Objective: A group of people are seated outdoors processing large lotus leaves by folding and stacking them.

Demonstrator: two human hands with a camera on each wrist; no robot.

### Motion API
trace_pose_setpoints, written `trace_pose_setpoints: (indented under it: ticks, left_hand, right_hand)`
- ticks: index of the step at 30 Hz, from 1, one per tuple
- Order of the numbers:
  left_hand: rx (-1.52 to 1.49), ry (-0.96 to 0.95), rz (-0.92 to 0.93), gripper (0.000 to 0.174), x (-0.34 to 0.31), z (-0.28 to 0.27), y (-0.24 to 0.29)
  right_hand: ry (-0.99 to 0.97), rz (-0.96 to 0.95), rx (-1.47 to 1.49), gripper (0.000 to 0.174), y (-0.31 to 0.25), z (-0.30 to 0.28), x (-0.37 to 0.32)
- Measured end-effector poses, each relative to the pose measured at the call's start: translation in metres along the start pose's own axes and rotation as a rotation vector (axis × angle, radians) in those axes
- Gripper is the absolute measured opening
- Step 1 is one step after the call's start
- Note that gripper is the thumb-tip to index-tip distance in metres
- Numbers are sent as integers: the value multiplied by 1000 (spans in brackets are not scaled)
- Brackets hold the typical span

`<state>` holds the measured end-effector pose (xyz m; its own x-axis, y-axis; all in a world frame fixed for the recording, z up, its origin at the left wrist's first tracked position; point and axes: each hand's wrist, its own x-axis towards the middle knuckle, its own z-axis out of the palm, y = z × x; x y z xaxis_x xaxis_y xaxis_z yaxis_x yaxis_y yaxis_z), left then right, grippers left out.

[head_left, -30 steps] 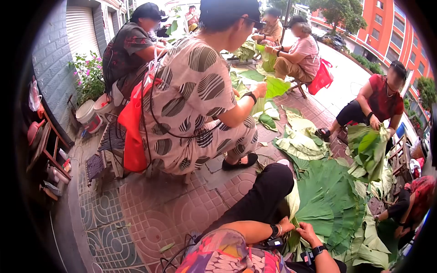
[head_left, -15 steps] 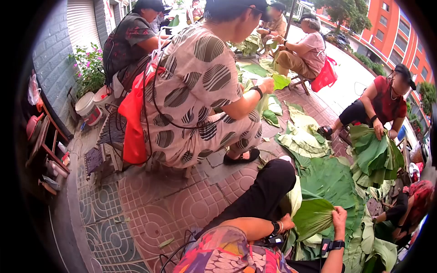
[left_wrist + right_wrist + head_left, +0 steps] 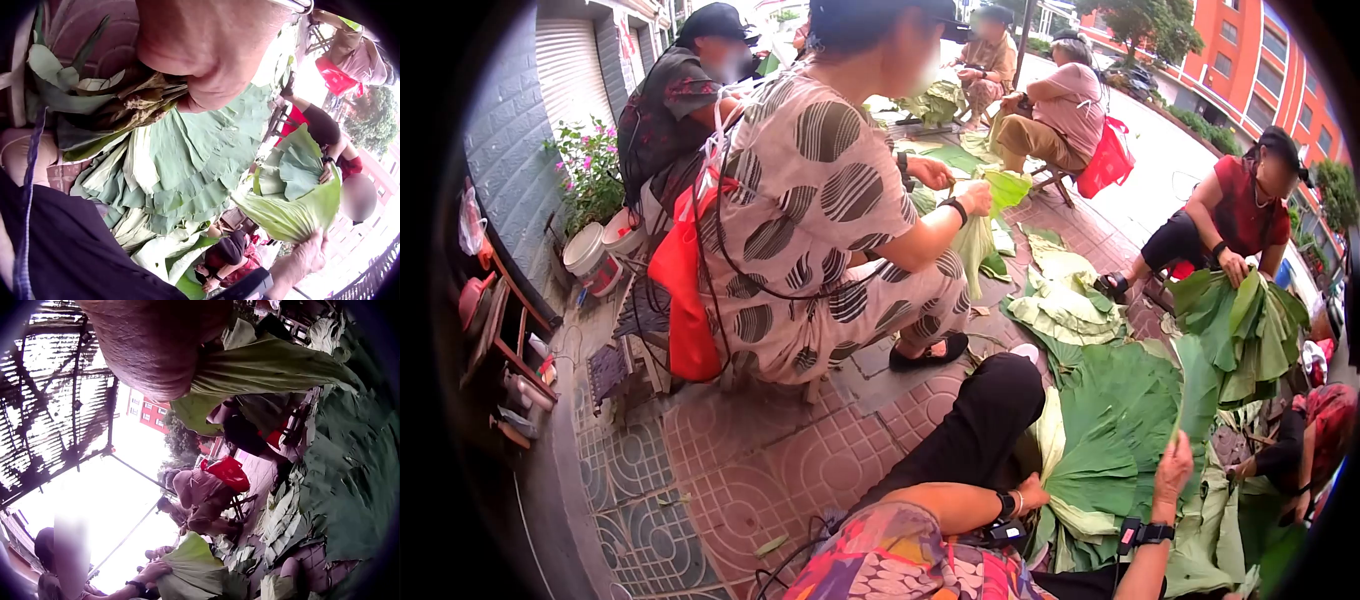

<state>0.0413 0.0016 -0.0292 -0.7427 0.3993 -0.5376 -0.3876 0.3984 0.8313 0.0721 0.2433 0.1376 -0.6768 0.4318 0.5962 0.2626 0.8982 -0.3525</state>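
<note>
My right hand (image 3: 1173, 472) grips the near edge of a single lotus leaf (image 3: 1197, 385), which stands raised over the right side of a pile. The left wrist view shows that leaf (image 3: 294, 209) fanning out from the right hand (image 3: 307, 253). At the pile's near left edge, my left hand (image 3: 1030, 493) holds gathered leaf ends. Close up, these browned, crumpled ends (image 3: 147, 100) run under the thumb of the left hand (image 3: 206, 50); its fingertips are hidden. Large green lotus leaves lie flat and overlapping in the pile (image 3: 1110, 425) before me.
Pale folded leaves (image 3: 1065, 305) lie beyond the pile. A person in a patterned shirt (image 3: 830, 200) sits close at left, handling a leaf. At right, a person in red (image 3: 1235, 210) holds a leaf bundle (image 3: 1240, 325). White buckets (image 3: 592, 258) stand by the wall.
My hands were together at the pile's near edge. The right hand has since moved right and up with a leaf, which went from folded to upright. The left hand stays in place.
</note>
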Motion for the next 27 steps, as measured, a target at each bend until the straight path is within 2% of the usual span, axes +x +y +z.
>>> trace_pose_setpoints:
  ticks: [2, 4, 6, 8, 9, 10, 11, 13, 14, 16, 17, 18, 19, 20, 21, 22, 23, 24, 25, 26, 27]
  left_hand:
    - [1, -25, 3, 51, -9, -5, 5]
    - [-39, -77, -43, 50, -10, -9, 7]
    - [21, -65, -20, 49, -5, -6, -8]
    - [65, -21, 31, 48, 7, 2, -20]
    - [-309, -114, 53, 44, 9, -11, -29]
    - [-97, -78, 58, 44, 8, 3, -26]
    - [-320, -154, 43, 37, 2, -12, -36]
    - [-282, -215, -19, 31, -1, -14, -26]
    - [-258, -220, -41, 29, 4, -16, -12]
    - [-160, -236, -146, 24, -30, -18, 39]
    - [-167, -240, -176, 23, 7, -12, 3]
    - [-476, -318, -243, 23, 22, -26, -14]
    - [-389, -369, -190, 23, 54, -13, -36]
    - [-403, -299, -150, 22, 45, -14, -26]
    - [-311, -371, -72, 22, 58, -12, -43]
    - [-329, -417, -26, 21, 61, -38, -35]
    - [-321, -411, -136, 21, 64, -48, -38]
    - [-276, -408, -219, 21, 62, -38, -32]
    - [-384, -440, -199, 22, 69, -36, -49]
    - [-171, -639, 31, 15, 30, -47, -18]
    - [41, -608, 331, 15, 22, -47, -14]
  right_hand:
    - [-480, 60, -54, 38, 4, 35, -30]
    - [-504, -251, -4, 50, 16, 65, -68]
    - [-860, 166, 234, 55, -3, 77, -97]
    - [-928, 154, 406, 51, -9, 81, -111]
    - [-1033, 154, 405, 50, -11, 73, -117]
    - [-1138, 158, 424, 50, -27, 74, -121]
    - [-1174, 84, 461, 52, -39, 68, -124]
    - [-1145, 78, 512, 50, -27, 88, -153]
    - [-1279, -17, 473, 49, -26, 101, -135]
    - [-1083, -35, 651, 49, -23, 99, -156]
    - [-1242, 49, 630, 46, -31, 91, -149]
    - [-1400, 136, 638, 45, -47, 88, -138]
    - [-1424, 208, 610, 44, -45, 78, -134]
    - [-1462, 269, 592, 46, -43, 72, -134]
    - [-1410, 317, 632, 47, -34, 77, -150]
    - [-1460, 339, 607, 48, -58, 85, -129]
    - [-1484, 340, 585, 48, -61, 89, -128]
    - [-1429, 313, 608, 46, -53, 80, -132]
    - [-1440, 328, 634, 46, -51, 81, -133]
    - [-1430, 358, 662, 45, -43, 80, -138]
    - [-1437, 364, 680, 43, -42, 74, -136]
